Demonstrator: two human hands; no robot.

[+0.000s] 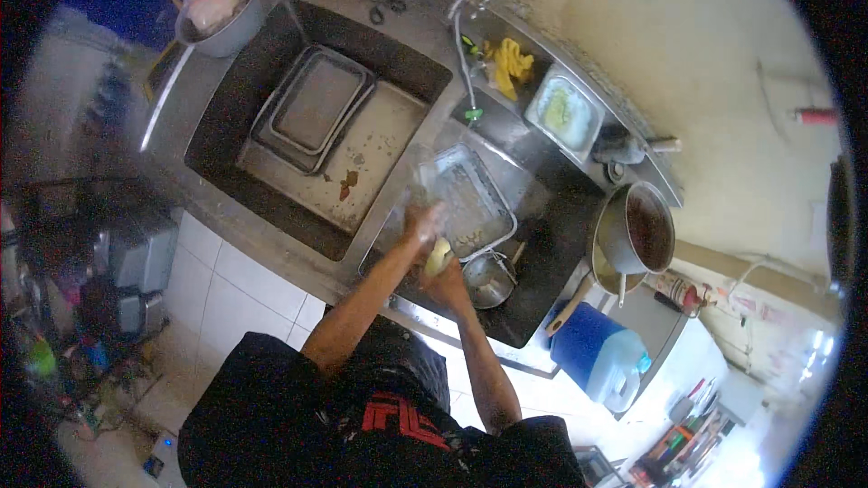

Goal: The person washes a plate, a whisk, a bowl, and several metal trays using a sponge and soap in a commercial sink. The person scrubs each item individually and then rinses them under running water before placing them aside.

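My left hand (423, 221) is over the near left edge of the right sink basin, somewhat smeared by motion. It appears closed on a blurred translucent object (427, 176), whose kind I cannot make out. Just below it, my right hand (445, 282) is closed round a pale yellow sponge (438, 258). Beyond both hands, a rectangular metal tray (508, 201) lies tilted in the basin with cloudy residue in it. A small metal pot (489, 287) sits right of my right hand, against the tray's near end.
The left basin (212, 117) holds stacked metal trays (321, 99) and scraps. Behind the right basin are a faucet (459, 9), yellow gloves (514, 65) and a soapy container (565, 110). Pans (613, 230) stand at right, above a blue jug (588, 348). A bucket (237, 32) stands far left.
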